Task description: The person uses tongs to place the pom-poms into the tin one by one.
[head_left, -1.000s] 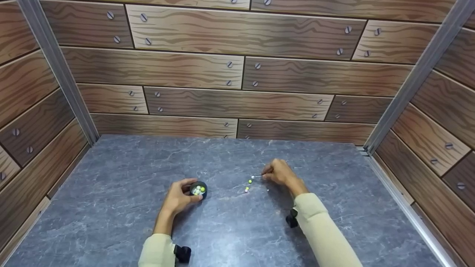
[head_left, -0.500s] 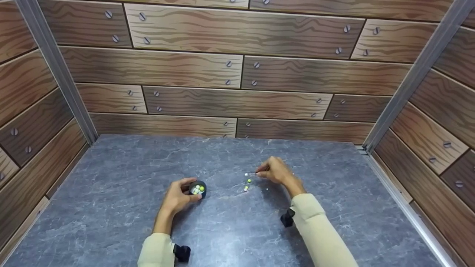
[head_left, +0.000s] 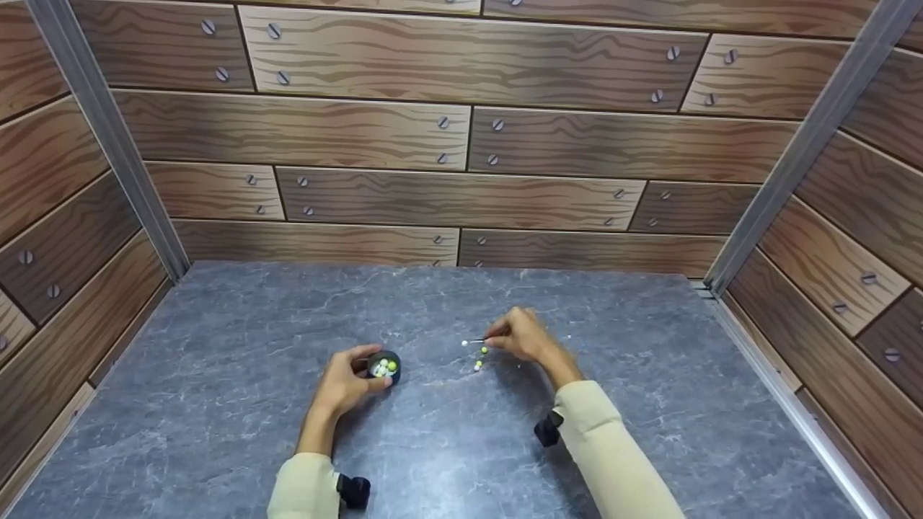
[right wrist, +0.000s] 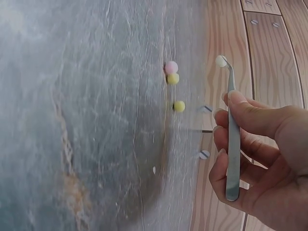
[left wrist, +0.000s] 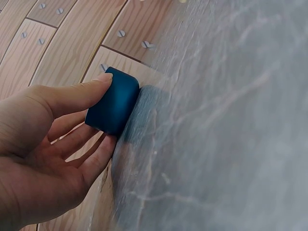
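Two hands, head view: your left hand (head_left: pixel 346 386) grips the dark cup (head_left: pixel 397 372); your right hand (head_left: pixel 523 336) pinches the tweezers (head_left: pixel 476 341), a white bead (head_left: pixel 464 343) at their tip.
Cup bearing, head view: between 8 and 9 o'clock from your white bead; the tweezers' long axis points near 9 o'clock.
Cup, left wrist view: between your thumb and fingers, base meeting the tabletop (left wrist: pixel 216 130).
Tweezers, right wrist view: bent tip toward 12 o'clock; a pink bead (right wrist: pixel 171 67) and two yellow beads (right wrist: pixel 179 106) lie 7 to 9 o'clock from it.
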`<state>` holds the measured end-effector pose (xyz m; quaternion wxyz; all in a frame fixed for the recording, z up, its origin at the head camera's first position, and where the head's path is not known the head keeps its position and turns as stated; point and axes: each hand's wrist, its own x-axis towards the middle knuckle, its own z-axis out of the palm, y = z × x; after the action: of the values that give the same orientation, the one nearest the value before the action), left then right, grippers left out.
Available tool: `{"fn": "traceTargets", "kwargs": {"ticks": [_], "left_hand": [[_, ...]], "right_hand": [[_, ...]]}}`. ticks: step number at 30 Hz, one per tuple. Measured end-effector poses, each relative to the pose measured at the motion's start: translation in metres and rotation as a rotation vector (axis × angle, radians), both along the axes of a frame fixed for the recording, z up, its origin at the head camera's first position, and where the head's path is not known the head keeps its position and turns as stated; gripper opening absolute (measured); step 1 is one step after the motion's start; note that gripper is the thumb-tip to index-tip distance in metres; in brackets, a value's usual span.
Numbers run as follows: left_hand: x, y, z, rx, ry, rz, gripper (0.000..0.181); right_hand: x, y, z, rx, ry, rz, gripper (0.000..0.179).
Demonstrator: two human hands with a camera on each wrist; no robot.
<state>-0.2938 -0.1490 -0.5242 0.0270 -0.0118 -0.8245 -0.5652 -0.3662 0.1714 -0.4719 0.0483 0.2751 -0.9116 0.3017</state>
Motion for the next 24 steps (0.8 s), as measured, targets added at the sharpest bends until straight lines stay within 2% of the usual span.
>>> {"fn": "traceTargets", "kwargs": {"ticks": [21, 24], "left_hand": [[0.0, 0.0, 0.0, -0.009, -0.009, -0.01, 0.059], [0.001, -0.001, 0.0, -0.006, -0.013, -0.007, 0.06]], "right_hand": [[0.011, -0.018, -0.002, -0.031, -0.066, -0.004, 0.008], [0.011, -0.022, -0.002, -0.03, -0.041, 0.021, 0.009]]}}
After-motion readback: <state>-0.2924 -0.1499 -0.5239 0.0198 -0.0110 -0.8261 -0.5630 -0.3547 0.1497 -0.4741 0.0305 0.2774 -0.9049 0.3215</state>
